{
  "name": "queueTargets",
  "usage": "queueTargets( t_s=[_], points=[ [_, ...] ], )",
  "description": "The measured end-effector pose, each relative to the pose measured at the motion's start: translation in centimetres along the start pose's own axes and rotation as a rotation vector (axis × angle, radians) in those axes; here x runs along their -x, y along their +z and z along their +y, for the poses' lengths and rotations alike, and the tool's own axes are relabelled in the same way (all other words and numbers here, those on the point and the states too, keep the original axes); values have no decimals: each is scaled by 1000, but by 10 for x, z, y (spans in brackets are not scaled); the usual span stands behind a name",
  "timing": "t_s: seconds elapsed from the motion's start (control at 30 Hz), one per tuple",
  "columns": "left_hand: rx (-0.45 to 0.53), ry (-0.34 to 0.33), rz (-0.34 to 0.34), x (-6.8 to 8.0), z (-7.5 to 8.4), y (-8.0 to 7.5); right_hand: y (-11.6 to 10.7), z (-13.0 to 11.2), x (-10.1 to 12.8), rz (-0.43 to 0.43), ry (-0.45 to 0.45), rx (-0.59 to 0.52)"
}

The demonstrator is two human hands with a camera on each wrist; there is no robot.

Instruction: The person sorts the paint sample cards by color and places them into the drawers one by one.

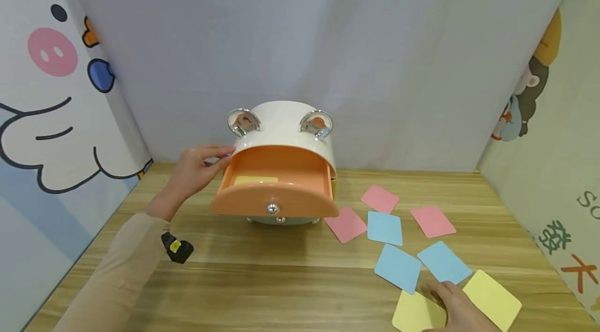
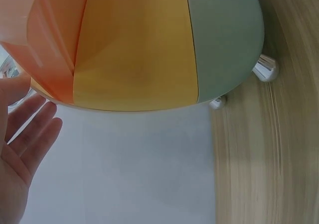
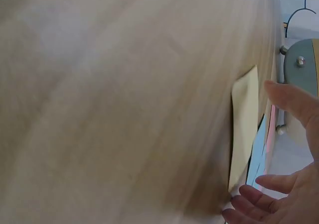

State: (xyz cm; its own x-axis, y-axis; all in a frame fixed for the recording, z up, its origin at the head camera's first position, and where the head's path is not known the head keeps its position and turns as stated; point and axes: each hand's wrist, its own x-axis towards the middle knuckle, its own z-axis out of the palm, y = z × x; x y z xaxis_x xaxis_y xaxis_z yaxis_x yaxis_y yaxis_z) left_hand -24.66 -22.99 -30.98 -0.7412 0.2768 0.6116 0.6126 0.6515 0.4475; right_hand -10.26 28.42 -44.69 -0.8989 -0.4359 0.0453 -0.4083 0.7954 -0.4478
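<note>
A small white cabinet with two shiny metal ears stands at the back of the table. Its orange top drawer is pulled out, and a yellow card lies inside. My left hand rests its fingertips at the cabinet's left side, by the drawer opening, fingers mostly straight in the left wrist view. At the lower right, my right hand reaches over a yellow card on the table. Thumb and fingers are spread apart around that card, with nothing gripped between them.
Right of the cabinet lie several loose cards: pink, blue and another yellow card. Below the orange drawer are a yellow drawer and a green one, both pushed in. Printed panels flank the table, with a pale curtain behind.
</note>
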Motion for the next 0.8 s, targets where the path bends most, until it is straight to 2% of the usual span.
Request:
queueTargets(
  t_s=[0.1,0.23,0.43,0.5,0.67,0.8],
  points=[
    [8,-6,1,0,0,0,6,6,3,32,-73,94],
    [13,-4,4,0,0,0,12,8,5,73,-57,168],
    [12,-3,0,0,0,0,17,5,7,186,-128,195],
    [15,-7,-3,0,0,0,16,1,7,175,-86,175],
    [13,-10,-5,0,0,0,11,-8,6,71,77,115],
    [4,-5,-8,0,0,0,5,-8,1,28,70,71]
  ],
)
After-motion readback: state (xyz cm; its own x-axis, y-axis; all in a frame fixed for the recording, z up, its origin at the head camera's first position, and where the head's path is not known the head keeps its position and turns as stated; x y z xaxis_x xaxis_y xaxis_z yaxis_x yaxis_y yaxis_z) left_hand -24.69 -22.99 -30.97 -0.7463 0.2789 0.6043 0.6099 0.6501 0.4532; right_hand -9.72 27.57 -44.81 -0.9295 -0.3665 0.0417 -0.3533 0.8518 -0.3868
